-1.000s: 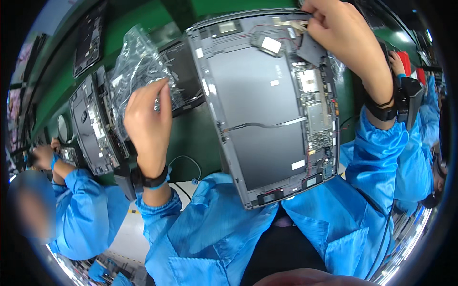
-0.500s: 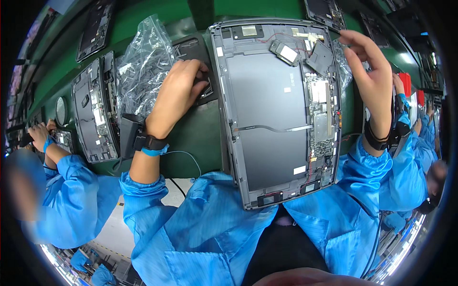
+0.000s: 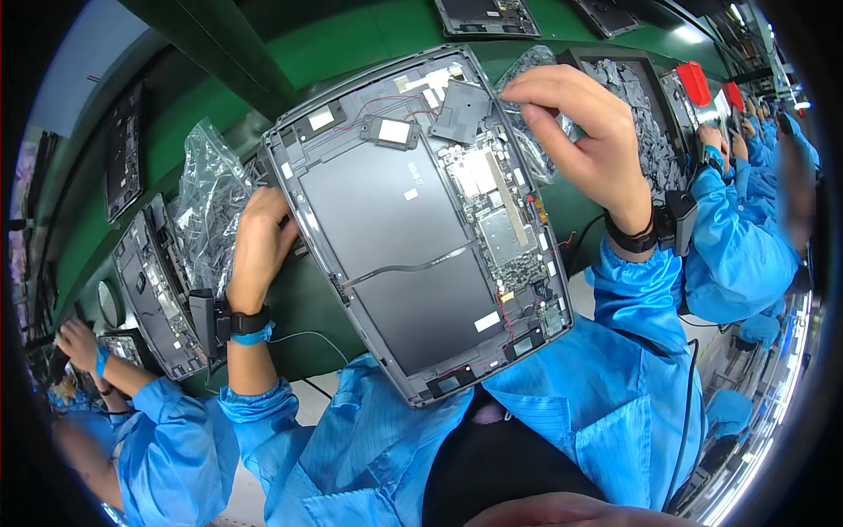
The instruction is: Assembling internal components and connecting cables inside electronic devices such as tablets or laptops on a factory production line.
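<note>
An opened tablet-like device rests in front of me, its grey shell holding a circuit board along the right side and a dark flat cable across the middle. Two loose black speaker-like modules on thin red wires, one with a white label and one plain, lie near its top. My left hand is curled beside the left edge; its fingertips are partly hidden there, and what they hold cannot be made out. At the upper right corner, my right hand has thumb and forefinger slightly apart, with nothing visible between them.
A clear plastic bag of small grey parts lies to the left, near another opened device. On the right, a black tray holds many grey pieces. Red bins stand beyond it. People in blue work on both sides.
My view has turned, so the device appears tilted and further left, and the right-hand tray shows more. The left hand now appears closer against the device's left edge.
</note>
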`<action>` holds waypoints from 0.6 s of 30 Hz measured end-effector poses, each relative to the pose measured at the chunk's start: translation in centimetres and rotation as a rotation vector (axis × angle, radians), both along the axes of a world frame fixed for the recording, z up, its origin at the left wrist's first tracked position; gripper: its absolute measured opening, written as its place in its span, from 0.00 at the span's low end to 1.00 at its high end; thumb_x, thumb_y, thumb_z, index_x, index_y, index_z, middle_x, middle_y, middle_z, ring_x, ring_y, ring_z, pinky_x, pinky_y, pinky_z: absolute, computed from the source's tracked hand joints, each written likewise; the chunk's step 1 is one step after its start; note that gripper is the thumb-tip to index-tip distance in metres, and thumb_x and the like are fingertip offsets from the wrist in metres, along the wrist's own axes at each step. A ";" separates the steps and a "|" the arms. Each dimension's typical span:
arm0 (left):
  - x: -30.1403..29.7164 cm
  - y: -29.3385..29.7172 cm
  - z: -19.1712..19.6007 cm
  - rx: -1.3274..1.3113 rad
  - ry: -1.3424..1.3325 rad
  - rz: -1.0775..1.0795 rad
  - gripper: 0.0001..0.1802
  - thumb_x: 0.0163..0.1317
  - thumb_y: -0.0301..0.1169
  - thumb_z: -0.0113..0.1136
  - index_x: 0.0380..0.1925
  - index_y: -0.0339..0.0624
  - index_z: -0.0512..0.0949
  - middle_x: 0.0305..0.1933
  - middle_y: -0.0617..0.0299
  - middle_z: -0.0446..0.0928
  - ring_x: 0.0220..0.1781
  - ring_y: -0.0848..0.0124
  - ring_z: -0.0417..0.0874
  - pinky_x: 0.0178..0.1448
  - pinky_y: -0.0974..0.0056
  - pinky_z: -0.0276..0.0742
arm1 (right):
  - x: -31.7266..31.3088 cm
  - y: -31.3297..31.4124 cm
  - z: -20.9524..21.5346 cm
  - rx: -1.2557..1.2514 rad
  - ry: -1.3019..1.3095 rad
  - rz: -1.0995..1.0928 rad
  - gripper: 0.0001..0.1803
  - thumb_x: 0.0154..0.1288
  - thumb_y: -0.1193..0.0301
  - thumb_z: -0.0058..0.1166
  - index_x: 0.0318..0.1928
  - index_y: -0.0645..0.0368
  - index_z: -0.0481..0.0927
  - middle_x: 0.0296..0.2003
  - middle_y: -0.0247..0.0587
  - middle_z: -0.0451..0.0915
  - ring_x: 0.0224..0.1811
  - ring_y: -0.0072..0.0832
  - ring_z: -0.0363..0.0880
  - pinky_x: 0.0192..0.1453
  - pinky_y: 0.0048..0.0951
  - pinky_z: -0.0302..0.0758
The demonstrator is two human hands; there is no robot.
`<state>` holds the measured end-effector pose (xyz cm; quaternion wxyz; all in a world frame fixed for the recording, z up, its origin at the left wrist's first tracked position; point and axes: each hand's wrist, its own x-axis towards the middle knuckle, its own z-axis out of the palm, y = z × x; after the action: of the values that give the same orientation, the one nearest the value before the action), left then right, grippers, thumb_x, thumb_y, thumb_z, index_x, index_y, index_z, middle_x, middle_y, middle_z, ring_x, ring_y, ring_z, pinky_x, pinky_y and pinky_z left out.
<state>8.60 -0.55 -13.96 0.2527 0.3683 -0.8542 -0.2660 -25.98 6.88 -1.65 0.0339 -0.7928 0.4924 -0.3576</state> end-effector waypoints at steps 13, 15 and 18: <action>0.8 1.7 1.1 -0.150 -0.115 -0.063 0.06 0.50 0.24 0.64 0.29 0.38 0.79 0.32 0.55 0.75 0.38 0.55 0.75 0.45 0.55 0.71 | 0.1 2.0 0.1 0.005 0.115 0.042 0.13 0.52 0.87 0.56 0.39 0.64 0.82 0.39 0.45 0.82 0.41 0.39 0.82 0.43 0.30 0.78; 0.8 1.9 1.4 -0.159 -0.159 -0.047 0.06 0.50 0.24 0.65 0.29 0.39 0.79 0.32 0.56 0.75 0.38 0.55 0.75 0.45 0.55 0.71 | 0.4 1.9 0.2 0.017 0.124 0.049 0.13 0.51 0.87 0.56 0.39 0.65 0.82 0.39 0.46 0.82 0.41 0.39 0.82 0.44 0.31 0.78; 0.3 2.3 1.3 -0.173 -0.208 -0.013 0.05 0.49 0.23 0.64 0.27 0.38 0.78 0.31 0.55 0.75 0.39 0.55 0.75 0.45 0.55 0.71 | 0.8 2.0 0.2 0.025 0.124 0.062 0.14 0.51 0.87 0.56 0.39 0.65 0.82 0.39 0.46 0.82 0.41 0.39 0.82 0.43 0.31 0.78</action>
<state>8.88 1.78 -12.66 0.1919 0.3654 -0.8978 -0.1535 -25.15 8.93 -1.45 0.0244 -0.8277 0.4733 -0.3004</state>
